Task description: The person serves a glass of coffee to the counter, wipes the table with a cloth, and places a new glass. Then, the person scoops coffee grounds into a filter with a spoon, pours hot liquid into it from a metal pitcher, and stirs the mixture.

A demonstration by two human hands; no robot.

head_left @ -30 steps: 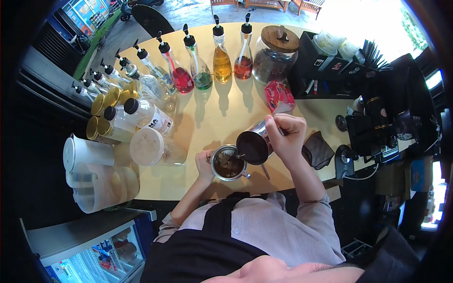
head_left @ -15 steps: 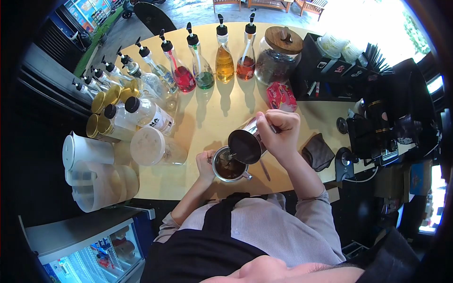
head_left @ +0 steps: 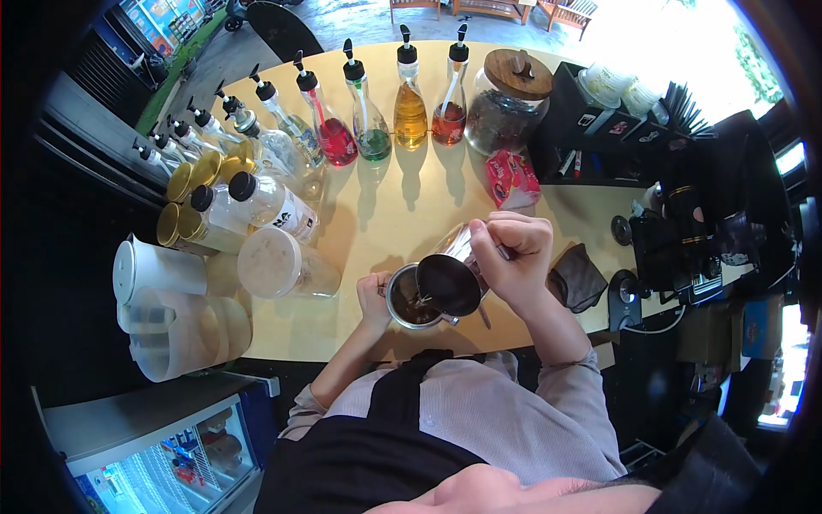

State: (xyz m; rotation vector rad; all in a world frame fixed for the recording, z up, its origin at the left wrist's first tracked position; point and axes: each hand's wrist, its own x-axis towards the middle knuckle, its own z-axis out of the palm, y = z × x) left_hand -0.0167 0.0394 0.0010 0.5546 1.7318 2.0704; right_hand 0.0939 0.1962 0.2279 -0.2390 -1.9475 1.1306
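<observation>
My right hand [head_left: 519,257] is closed round the handle of a shiny metal pitcher [head_left: 462,244], tipped so its dark mouth leans to the left. A thin stream of liquid runs from its lip into a steel cup [head_left: 398,295]. Brown liquid shows inside the cup. My left hand [head_left: 372,298] is wrapped on the cup's left side, at its handle. The pitcher's mouth hangs over the right part of the cup and hides it. A thin stick-like utensil [head_left: 485,316] lies on the table just right of the cup, partly covered.
Pump bottles of coloured syrup [head_left: 411,116] line the table's far edge. On the left stand a lidded tub [head_left: 272,261] and clear jugs [head_left: 175,334]. To the right are a dark cloth [head_left: 578,278], a pink packet [head_left: 512,178], a wood-lidded jar [head_left: 505,111] and a black organizer [head_left: 561,128].
The pitcher and my right hand have shifted slightly down and to the right. The pitcher's mouth now covers more of the cup. My left hand still holds the cup.
</observation>
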